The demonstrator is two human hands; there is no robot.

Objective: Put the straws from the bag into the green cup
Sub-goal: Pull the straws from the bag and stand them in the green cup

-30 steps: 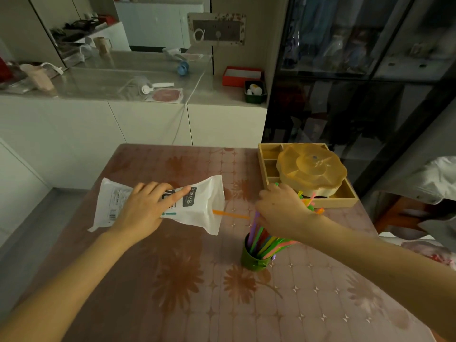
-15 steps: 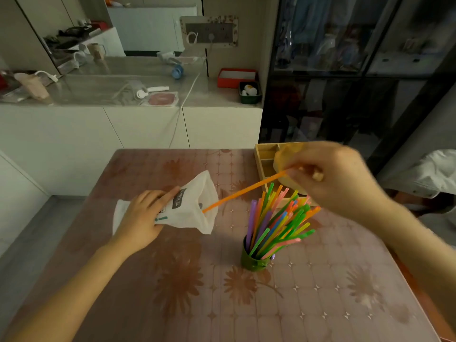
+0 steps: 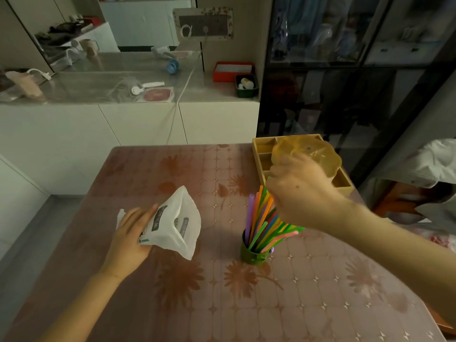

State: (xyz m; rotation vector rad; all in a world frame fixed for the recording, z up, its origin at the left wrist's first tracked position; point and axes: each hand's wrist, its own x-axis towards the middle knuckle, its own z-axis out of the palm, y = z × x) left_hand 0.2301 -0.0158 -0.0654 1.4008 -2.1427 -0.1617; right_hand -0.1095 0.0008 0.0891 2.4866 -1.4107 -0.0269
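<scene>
A white plastic bag (image 3: 179, 224) is lifted off the table by my left hand (image 3: 130, 239), its open mouth tilted up and to the right. No straw shows in the mouth. The green cup (image 3: 254, 255) stands upright right of the bag and holds several coloured straws (image 3: 259, 219) fanned to the right. My right hand (image 3: 301, 191) hovers over the straw tops with fingers closed. An orange straw (image 3: 268, 208) runs from those fingers down into the cup.
The brown flower-patterned table (image 3: 222, 304) carries a wooden compartment tray (image 3: 263, 154) with a yellow flower-shaped lid (image 3: 311, 154) at the back right, just behind my right hand. A white counter (image 3: 123, 124) lies beyond, a dark glass cabinet (image 3: 345, 82) to the right.
My right hand drew the orange straw out of the bag, swung it right and down, and now stands it among the straws in the cup. My left hand tipped the bag's mouth up.
</scene>
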